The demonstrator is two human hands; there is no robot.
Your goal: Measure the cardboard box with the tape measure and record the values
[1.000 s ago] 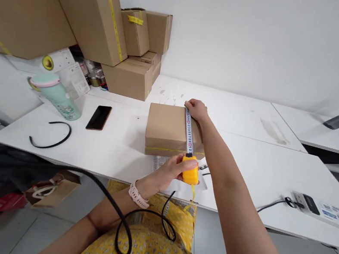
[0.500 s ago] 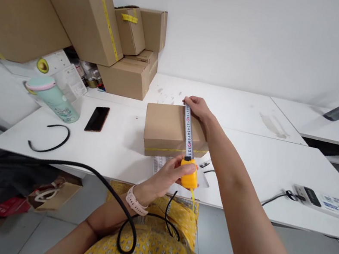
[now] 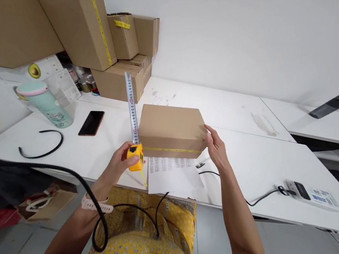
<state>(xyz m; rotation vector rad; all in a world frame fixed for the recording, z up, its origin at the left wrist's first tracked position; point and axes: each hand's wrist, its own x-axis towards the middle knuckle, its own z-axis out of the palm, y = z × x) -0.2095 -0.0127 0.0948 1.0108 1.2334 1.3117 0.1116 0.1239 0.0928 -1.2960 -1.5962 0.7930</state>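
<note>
My left hand [image 3: 118,164] grips a yellow tape measure [image 3: 135,157] to the left of a closed cardboard box [image 3: 172,123]. The metal blade [image 3: 131,107] sticks out of the case, pointing away from me, its free end in the air. With fingers and thumb, my right hand [image 3: 217,146] holds the right end of the box near its back corner. Yellow tape runs along the box's front side. Partly under the box lies a printed sheet of paper [image 3: 173,180], with a small flat object [image 3: 200,165] beside it.
Cardboard boxes [image 3: 75,27] are stacked at the back left. A mint tumbler [image 3: 48,105], a phone [image 3: 91,123] and a black strip [image 3: 61,143] lie left. To the right are a device with a display [image 3: 302,192] and a dark bottle [image 3: 337,103]. A black cable [image 3: 81,179] hangs before me.
The blade has come off the box's top and swung left with the tape measure in my left hand. My right hand has let go of the blade's end and moved to the box's right side.
</note>
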